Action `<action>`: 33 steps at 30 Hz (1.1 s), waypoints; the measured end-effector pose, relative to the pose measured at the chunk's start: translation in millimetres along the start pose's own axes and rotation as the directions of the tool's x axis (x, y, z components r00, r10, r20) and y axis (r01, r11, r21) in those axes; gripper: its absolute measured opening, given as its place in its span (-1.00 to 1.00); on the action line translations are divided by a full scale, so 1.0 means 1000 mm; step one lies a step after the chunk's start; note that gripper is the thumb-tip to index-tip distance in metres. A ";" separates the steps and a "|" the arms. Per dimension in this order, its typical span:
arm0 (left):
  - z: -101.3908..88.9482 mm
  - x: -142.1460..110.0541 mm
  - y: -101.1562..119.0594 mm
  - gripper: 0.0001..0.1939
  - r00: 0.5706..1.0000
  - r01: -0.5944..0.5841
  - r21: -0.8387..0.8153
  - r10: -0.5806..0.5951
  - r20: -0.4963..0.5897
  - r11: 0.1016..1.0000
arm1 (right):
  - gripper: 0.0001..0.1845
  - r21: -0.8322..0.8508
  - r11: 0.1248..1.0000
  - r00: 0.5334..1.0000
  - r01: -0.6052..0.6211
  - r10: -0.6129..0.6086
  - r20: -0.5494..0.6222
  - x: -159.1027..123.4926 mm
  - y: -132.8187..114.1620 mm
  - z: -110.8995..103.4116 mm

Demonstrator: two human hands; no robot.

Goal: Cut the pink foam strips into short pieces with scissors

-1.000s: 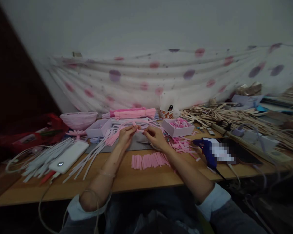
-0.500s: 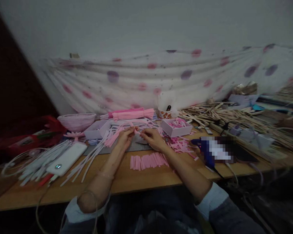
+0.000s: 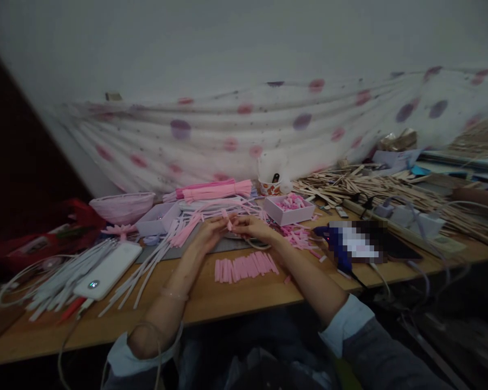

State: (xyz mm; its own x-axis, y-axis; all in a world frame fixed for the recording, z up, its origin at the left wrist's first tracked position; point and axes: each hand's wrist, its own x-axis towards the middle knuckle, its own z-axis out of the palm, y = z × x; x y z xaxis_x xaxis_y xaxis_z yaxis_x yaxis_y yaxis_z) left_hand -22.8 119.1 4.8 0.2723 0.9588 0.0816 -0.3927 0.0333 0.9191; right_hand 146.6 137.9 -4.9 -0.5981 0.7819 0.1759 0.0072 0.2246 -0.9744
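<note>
Both hands meet over the grey mat (image 3: 156, 252) in the middle of the table. Between their fingertips is a short pink strip (image 3: 228, 221), its upper end poking up. My left hand (image 3: 210, 234) is closed, pinching the strip from the left. My right hand (image 3: 255, 228) is closed on it from the right. A thin ring or handle shows under my right palm, but I cannot make out what it belongs to. Just in front of the hands lies a row of cut pink strips (image 3: 246, 267), side by side. Long pale strips (image 3: 146, 276) fan out left of my left hand.
A white box of pink pieces (image 3: 288, 218) stands right of the hands, with loose pieces (image 3: 299, 236) before it. Farther right are a blue glue gun (image 3: 336, 249) and wooden sticks (image 3: 361, 184). A white power bank (image 3: 108, 271) and a pink bowl (image 3: 122, 208) are left.
My fingers have shifted around the pink strip, and the hands have drawn closer together. The grey blade seen earlier below the right hand no longer shows clearly. The view has turned slightly right.
</note>
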 end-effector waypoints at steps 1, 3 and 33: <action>-0.002 0.001 0.000 -0.82 1.000 0.001 -0.006 -0.001 -0.026 1.000 | -0.62 0.036 0.999 1.000 -0.011 0.012 -0.027 0.001 0.001 -0.001; -0.005 0.002 0.001 -0.84 0.992 0.015 0.016 -0.013 -0.123 1.000 | -0.62 0.111 0.994 0.997 -0.011 0.019 -0.071 0.003 0.002 -0.004; 0.000 0.002 -0.014 -0.79 0.967 0.246 0.182 -0.228 -0.113 0.952 | -0.58 -0.036 0.991 0.970 0.127 -0.132 -0.205 0.000 -0.008 -0.013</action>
State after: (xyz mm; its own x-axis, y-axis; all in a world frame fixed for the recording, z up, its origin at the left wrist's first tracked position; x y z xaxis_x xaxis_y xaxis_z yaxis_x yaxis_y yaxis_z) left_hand -16.5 120.8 -7.7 0.2541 0.9513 -0.1746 -0.1466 0.2163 0.9653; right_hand 156.8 143.2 4.7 -0.4171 0.8476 0.3280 -0.0398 0.3435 -0.9383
